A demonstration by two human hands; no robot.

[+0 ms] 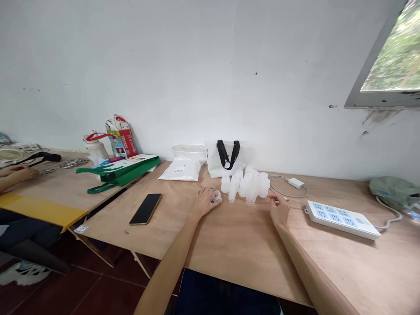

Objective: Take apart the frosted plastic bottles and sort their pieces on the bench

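Observation:
My left hand rests on the wooden table with its fingers curled round small translucent plastic caps. Just beyond and to the right of it stands a cluster of translucent white plastic bottles, several of them packed closely together, with ridged parts at the front. On the cluster's right side is my right hand, its fingers bent inward and one fingertip near the closest bottle. Whatever lies inside those right fingers, if anything, is hidden. A white cable end shows close behind that hand.
A black phone lies on the left, a white power strip on the right. Behind are a white packet, a black-handled bag, a charger and a green bag. Another person's hands are far left.

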